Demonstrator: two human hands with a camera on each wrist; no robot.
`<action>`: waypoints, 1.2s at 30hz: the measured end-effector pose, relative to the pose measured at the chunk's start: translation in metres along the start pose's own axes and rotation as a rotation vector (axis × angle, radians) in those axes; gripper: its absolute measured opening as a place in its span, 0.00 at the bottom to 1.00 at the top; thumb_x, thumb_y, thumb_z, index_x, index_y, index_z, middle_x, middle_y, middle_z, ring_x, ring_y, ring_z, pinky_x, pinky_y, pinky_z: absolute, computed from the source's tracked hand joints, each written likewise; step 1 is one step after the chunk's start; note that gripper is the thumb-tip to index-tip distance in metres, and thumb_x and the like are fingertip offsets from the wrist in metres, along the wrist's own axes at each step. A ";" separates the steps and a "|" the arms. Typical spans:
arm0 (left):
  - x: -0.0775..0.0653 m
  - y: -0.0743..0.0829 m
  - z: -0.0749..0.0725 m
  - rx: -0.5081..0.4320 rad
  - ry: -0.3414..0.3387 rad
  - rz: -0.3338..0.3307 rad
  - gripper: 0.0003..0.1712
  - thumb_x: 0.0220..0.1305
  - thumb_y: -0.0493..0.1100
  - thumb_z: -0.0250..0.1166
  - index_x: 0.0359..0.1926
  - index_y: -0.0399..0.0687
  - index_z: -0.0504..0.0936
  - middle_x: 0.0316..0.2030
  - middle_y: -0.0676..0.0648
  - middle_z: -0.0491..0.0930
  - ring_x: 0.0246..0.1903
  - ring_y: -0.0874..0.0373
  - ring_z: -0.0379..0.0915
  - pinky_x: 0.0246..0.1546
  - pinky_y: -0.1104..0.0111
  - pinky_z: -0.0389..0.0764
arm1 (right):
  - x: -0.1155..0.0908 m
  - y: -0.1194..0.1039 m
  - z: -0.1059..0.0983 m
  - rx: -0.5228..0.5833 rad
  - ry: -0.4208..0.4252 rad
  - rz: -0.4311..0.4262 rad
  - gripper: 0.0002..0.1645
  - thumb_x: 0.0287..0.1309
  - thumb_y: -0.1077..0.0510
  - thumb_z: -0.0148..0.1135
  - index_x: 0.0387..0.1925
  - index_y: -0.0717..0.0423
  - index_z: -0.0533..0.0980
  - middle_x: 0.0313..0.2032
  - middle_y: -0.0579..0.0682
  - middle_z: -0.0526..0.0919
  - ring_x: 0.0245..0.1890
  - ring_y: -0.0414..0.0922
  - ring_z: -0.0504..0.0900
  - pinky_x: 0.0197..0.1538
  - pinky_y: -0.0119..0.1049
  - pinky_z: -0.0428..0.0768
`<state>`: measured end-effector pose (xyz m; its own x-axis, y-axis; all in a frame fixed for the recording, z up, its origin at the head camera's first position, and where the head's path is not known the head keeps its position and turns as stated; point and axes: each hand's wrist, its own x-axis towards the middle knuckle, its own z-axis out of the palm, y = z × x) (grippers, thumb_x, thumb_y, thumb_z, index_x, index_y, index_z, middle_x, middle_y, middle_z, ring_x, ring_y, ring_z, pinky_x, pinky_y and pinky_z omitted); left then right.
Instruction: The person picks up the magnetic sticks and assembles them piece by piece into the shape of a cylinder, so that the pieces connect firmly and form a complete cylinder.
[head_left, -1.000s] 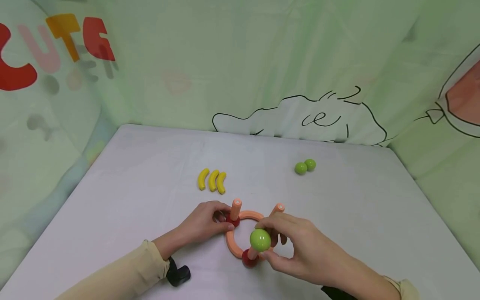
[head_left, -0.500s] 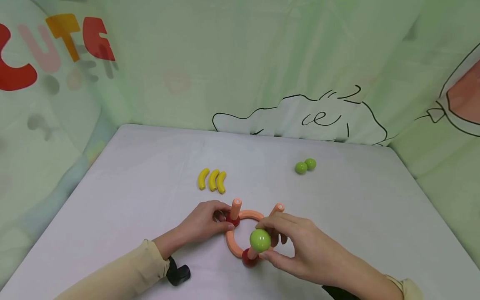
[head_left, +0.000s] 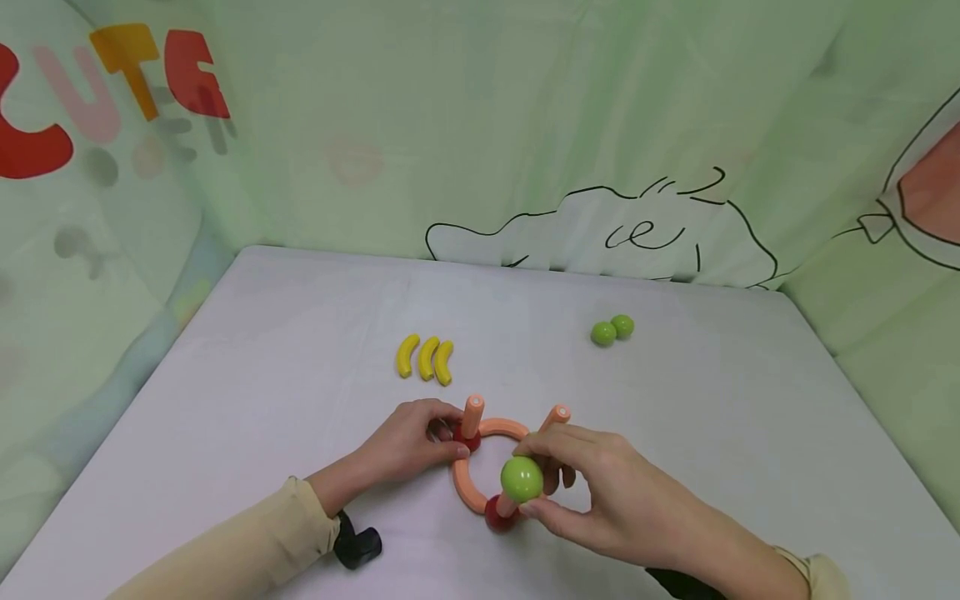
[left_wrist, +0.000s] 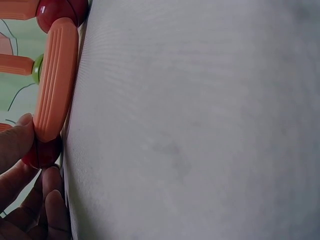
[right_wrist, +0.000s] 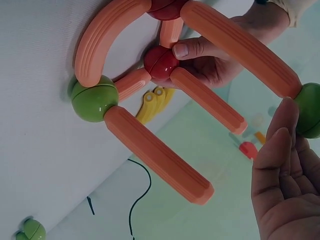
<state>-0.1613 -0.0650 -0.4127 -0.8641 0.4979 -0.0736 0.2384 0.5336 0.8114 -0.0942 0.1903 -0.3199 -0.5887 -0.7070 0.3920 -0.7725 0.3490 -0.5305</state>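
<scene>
An orange ring of curved ribbed sticks [head_left: 468,487] lies on the table, joined by two red balls and a green joint ball [right_wrist: 95,100]. Straight orange sticks stand up from these joints. My left hand [head_left: 416,442] holds the left red ball [left_wrist: 42,152] between thumb and fingers, at the foot of one upright stick [head_left: 472,417]. With thumb and fingertips, my right hand [head_left: 600,487] grips a green ball [head_left: 522,479] at the top end of the near upright stick [right_wrist: 240,47], above the near red ball [head_left: 500,513]. In the head view the right hand hides the ring's right side.
Three small yellow bananas [head_left: 425,358] lie in a row beyond the left hand. Two loose green balls [head_left: 612,330] sit together farther back on the right. A green printed cloth [head_left: 480,125] rises behind the white table [head_left: 300,333].
</scene>
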 end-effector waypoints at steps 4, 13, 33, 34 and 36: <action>0.000 0.000 0.000 0.002 -0.001 0.002 0.19 0.60 0.40 0.75 0.53 0.42 0.86 0.40 0.51 0.85 0.36 0.62 0.76 0.39 0.74 0.77 | -0.001 0.000 0.000 -0.002 -0.004 0.012 0.17 0.61 0.56 0.73 0.50 0.46 0.77 0.39 0.36 0.81 0.35 0.31 0.76 0.39 0.22 0.76; 0.000 0.000 0.000 0.003 -0.002 0.003 0.19 0.60 0.40 0.75 0.52 0.42 0.86 0.39 0.51 0.85 0.35 0.64 0.76 0.39 0.74 0.77 | -0.002 -0.002 -0.002 -0.019 -0.009 0.047 0.20 0.59 0.53 0.75 0.50 0.47 0.77 0.39 0.34 0.81 0.35 0.30 0.76 0.39 0.23 0.77; 0.001 0.000 0.000 -0.001 -0.007 -0.005 0.19 0.60 0.40 0.75 0.53 0.42 0.86 0.39 0.51 0.85 0.36 0.62 0.76 0.38 0.73 0.76 | -0.002 -0.001 -0.002 0.001 -0.021 0.035 0.21 0.58 0.52 0.75 0.51 0.46 0.76 0.40 0.35 0.81 0.36 0.30 0.77 0.39 0.25 0.78; 0.001 0.000 0.000 0.000 -0.007 -0.006 0.19 0.60 0.40 0.75 0.53 0.42 0.86 0.39 0.51 0.85 0.36 0.62 0.76 0.38 0.74 0.76 | -0.002 -0.001 -0.002 0.000 -0.022 0.040 0.22 0.58 0.52 0.75 0.51 0.47 0.76 0.40 0.35 0.81 0.36 0.30 0.77 0.39 0.25 0.78; 0.001 0.000 0.001 0.002 -0.007 -0.008 0.20 0.60 0.40 0.75 0.53 0.42 0.86 0.39 0.51 0.85 0.36 0.62 0.75 0.37 0.74 0.76 | -0.002 -0.001 -0.002 -0.001 -0.024 0.049 0.22 0.58 0.52 0.75 0.51 0.47 0.76 0.40 0.34 0.81 0.36 0.30 0.77 0.39 0.25 0.78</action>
<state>-0.1621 -0.0640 -0.4130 -0.8628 0.4984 -0.0840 0.2324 0.5388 0.8097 -0.0926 0.1922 -0.3185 -0.6199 -0.7035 0.3477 -0.7432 0.3842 -0.5478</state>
